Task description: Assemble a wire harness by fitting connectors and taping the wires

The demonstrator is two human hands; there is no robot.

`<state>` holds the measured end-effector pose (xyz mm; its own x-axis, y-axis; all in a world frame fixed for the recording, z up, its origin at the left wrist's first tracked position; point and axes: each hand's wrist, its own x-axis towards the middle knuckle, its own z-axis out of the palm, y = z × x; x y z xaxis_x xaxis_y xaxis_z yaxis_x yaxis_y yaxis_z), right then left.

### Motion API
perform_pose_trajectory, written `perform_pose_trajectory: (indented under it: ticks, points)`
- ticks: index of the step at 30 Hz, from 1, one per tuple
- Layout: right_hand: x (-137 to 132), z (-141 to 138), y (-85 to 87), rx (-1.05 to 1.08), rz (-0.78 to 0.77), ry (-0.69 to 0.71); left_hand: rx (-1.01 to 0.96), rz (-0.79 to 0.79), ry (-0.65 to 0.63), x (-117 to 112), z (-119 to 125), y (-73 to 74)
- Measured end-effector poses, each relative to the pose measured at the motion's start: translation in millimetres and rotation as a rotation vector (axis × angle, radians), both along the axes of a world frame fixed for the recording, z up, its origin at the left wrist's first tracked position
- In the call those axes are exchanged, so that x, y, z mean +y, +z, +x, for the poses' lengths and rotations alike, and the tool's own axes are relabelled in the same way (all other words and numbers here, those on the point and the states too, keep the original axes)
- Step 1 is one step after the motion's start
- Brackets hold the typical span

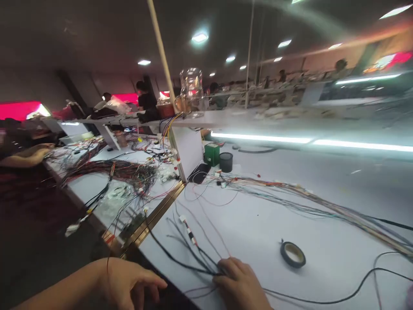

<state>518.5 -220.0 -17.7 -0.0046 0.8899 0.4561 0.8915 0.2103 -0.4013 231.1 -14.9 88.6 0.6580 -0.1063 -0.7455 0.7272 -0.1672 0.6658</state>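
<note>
My right hand [240,284] rests knuckles-up on the white bench near its front edge, fingers curled down onto a small bunch of thin black and red wires [193,252] that fan away to the upper left. My left hand [130,286] hovers off the bench's front edge, fingers loosely bent and apart, holding nothing I can see. A roll of black tape [293,254] lies flat on the bench to the right of my right hand.
A long wire harness [309,200] runs across the bench to the right. A green box [212,154] and black cup [226,162] stand at the back. The neighbouring bench [97,183] holds tangled wires; a co-worker's arm [26,157] lies there. A light strip [309,141] glows behind.
</note>
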Motion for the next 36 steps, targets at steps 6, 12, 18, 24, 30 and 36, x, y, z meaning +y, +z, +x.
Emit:
perform_pose_trajectory:
  ticks: [6, 12, 18, 24, 30, 36]
  points:
    - [-9, 3, 12.2, -0.047, -0.132, 0.069, -0.135, 0.587, -0.137, -65, -36, -13.4]
    - [-8, -3, 6.6, -0.046, -0.022, 0.032, 0.142, 0.884, -0.454, -65, -92, -61.2]
    - [-5, -15, 10.7, -0.032, 0.06, 0.097, -0.224, 1.26, -0.21, -10, -46, 7.5]
    - [-5, -16, 13.9, -0.042, 0.05, 0.121, -0.88, 1.321, -0.494, -21, 57, -4.7]
    - [-6, -16, 8.4, -0.091, 0.012, 0.137, -1.007, 1.359, -0.68, -13, 98, -22.2]
    - [-5, -16, 10.9, -0.151, -0.016, 0.177, -0.971, 1.444, -0.699, -35, 92, 6.8]
